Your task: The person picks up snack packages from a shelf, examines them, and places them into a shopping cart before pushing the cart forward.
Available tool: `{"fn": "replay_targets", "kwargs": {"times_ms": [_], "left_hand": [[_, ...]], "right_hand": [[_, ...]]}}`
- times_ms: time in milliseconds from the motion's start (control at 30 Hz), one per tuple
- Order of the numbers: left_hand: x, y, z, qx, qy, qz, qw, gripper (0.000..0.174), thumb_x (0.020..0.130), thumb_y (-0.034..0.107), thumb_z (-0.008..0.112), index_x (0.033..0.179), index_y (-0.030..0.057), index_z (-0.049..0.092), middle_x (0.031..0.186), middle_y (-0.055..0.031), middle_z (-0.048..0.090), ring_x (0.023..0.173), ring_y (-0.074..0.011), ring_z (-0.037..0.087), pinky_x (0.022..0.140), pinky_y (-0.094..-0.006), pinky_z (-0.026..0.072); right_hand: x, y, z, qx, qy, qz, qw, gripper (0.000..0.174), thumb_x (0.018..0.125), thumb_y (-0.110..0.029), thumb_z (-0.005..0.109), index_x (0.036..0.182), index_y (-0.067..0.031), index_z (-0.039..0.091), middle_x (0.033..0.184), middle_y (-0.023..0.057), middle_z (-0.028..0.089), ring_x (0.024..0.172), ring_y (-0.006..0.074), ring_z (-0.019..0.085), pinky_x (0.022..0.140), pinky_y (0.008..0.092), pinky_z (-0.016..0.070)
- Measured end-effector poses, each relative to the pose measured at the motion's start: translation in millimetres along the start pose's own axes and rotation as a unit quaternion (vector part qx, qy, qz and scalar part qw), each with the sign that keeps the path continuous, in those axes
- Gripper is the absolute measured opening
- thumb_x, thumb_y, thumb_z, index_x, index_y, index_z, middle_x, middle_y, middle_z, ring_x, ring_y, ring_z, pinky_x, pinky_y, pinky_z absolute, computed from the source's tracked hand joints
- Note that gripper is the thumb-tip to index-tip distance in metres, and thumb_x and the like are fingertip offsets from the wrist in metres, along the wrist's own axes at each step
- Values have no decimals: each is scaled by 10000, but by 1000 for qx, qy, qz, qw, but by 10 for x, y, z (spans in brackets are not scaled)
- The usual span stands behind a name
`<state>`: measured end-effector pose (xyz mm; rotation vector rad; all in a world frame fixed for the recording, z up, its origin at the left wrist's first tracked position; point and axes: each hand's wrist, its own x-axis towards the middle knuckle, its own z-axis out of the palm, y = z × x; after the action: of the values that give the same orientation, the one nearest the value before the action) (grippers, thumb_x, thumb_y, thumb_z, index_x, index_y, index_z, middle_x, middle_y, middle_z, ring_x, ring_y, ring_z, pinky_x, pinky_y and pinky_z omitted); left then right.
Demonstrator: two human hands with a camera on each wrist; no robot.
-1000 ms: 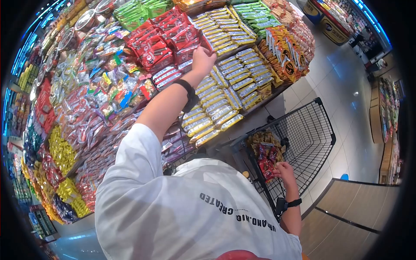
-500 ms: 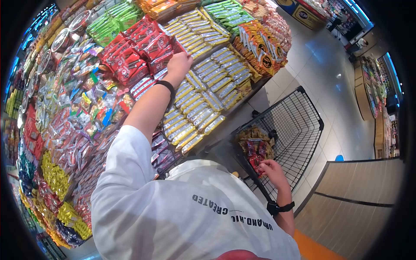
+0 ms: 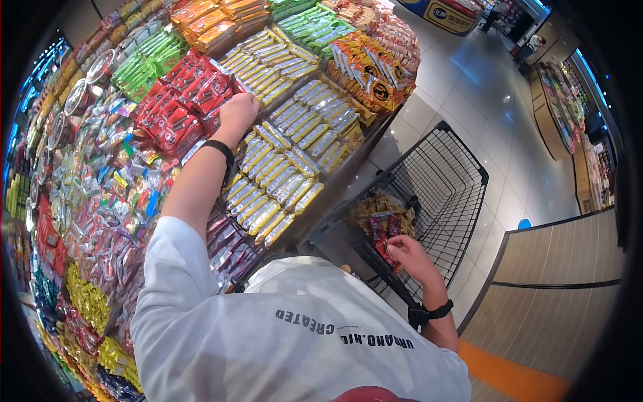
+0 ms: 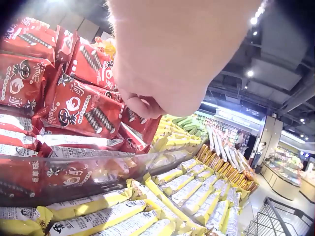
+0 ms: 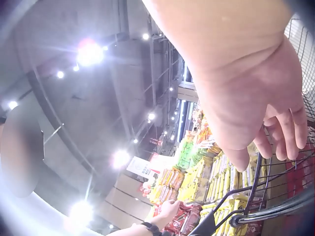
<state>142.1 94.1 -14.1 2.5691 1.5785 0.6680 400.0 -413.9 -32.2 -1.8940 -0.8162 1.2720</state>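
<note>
Watching the feed from here: my wearer's left hand [image 3: 236, 114] is up on the sloped snack display, right at the edge of the red section. On the left wrist cam the fingers are curled in together onto the top edge of a red snack pack [image 4: 81, 105]. It looks like a pinch, though the palm hides most of it. That pack sits in its stack with the others. It has white Chinese characters and a picture of dark ridged sticks, too blurry for me to read.

Just beside the red packs are rows of yellow bars [image 3: 281, 181] with white labels, green packs [image 3: 144, 60] further up, and orange bags [image 3: 372, 70] at the far end.

The right hand [image 3: 408, 258] is down in the black wire shopping cart [image 3: 462, 161], fingers loosely curled and side by side, tips on the red packets [image 3: 380, 231] lying in the near corner. Yellowish-brown packets [image 3: 375, 204] are piled right behind them.

The white shirt [image 3: 221, 348] has "CREATED" printed in black.
</note>
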Motion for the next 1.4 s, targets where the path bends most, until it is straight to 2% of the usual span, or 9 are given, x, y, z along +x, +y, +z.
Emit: {"fn": "replay_targets", "kwargs": {"times_ms": [267,400,533,667,767,900,1000,1200,1400], "left_hand": [[-255,391,-441,-31,41,66,997,259,925,304,588,882,80,710,876,-137,710,808,-348,697,711,-462,549],[-541,732,-675,-59,40,166,984,242,929,279,612,818,73,672,806,-99,664,742,-316,675,642,-434,529],[-992,1177,-925,-183,2,328,927,172,893,150,647,761,49,604,725,-117,580,646,-322,613,572,-399,482],[-1424,1570,-1056,-262,-103,466,839,204,813,109,698,690,60,542,684,-97,548,599,-312,584,519,-409,458],[-1684,1796,-1051,-286,-120,567,763,226,767,126,733,673,103,528,720,-31,581,605,-237,598,500,-366,456],[-1879,1915,-1048,-225,-143,646,715,208,728,186,751,731,140,548,821,19,597,648,-159,599,533,-321,471],[-1947,1927,-958,-185,-150,680,694,216,705,199,757,733,138,551,813,14,596,655,-161,601,533,-311,473],[-2018,1937,-759,-206,-167,655,707,245,696,192,780,699,110,548,856,-14,609,666,-184,619,519,-335,490],[-2191,1825,-483,-243,-248,454,820,131,796,133,748,785,70,634,911,-55,646,731,-258,647,592,-379,534]], "right_hand": [[61,-112,7,-11,-21,-20,1000,347,956,-241,690,1194,2,621,1011,65,674,889,138,626,807,296,522],[71,-215,64,-16,-22,-46,999,355,957,-251,690,1198,2,621,1023,72,675,909,157,641,827,310,527],[72,-425,99,-26,-21,-67,997,352,963,-256,684,1191,5,623,1058,79,678,968,177,655,884,323,528],[131,-501,156,139,-50,-95,984,355,1008,-296,629,1215,-10,598,1062,102,669,944,169,663,836,309,533],[211,-462,136,236,-70,-126,961,571,1055,-550,407,1308,-53,529,1008,86,677,890,171,685,762,314,538],[103,-482,102,350,-116,-84,926,747,994,-714,307,1322,-76,513,995,79,698,872,194,706,720,306,545],[87,-370,70,417,-141,-47,897,666,1021,-653,361,1317,-78,520,1000,75,703,872,201,713,714,304,546],[-23,-293,10,423,-119,-4,898,435,1006,-333,527,1340,-60,470,1152,104,660,879,229,715,721,315,549],[-1,-101,-142,450,-88,-38,888,434,946,-110,602,1342,-28,444,1166,129,637,916,210,684,763,316,547]]}}
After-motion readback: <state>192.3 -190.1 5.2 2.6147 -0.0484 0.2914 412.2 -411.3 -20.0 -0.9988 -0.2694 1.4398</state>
